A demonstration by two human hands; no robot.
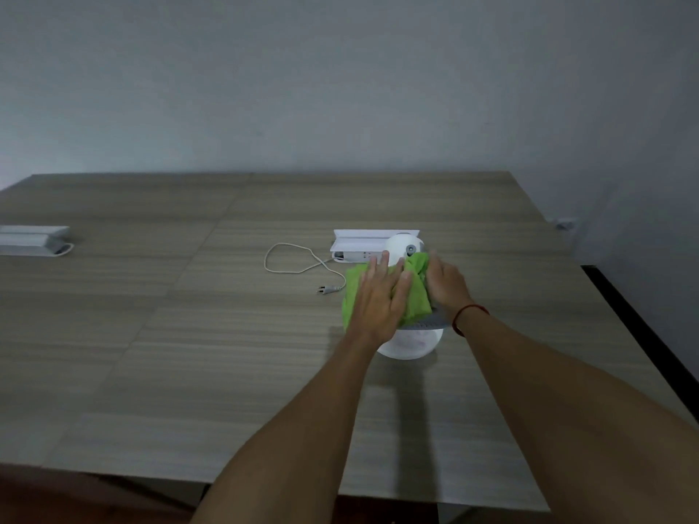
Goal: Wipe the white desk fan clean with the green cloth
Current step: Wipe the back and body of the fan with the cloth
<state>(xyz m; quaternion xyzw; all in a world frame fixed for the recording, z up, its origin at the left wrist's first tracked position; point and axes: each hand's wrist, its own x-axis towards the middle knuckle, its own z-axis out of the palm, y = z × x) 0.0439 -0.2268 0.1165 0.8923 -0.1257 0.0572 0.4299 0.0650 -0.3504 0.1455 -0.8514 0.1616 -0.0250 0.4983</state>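
The white desk fan point(401, 246) stands on the wooden table, its round base point(410, 346) nearest me and its grey grille edge point(425, 324) showing below the cloth. A green cloth point(414, 293) is draped over the top of the fan head. My left hand point(380, 298) lies flat on the cloth with fingers spread, pressing it against the fan. My right hand point(446, 283) grips the cloth's right side against the fan. A red string circles my right wrist. Most of the fan head is hidden by cloth and hands.
The fan's white cord point(299, 266) loops left across the table and ends in an unplugged plug point(328, 289). A white power-socket box point(363, 245) sits just behind the fan. Another grey socket box point(34, 240) is at the far left. The table's right edge point(639, 327) is close.
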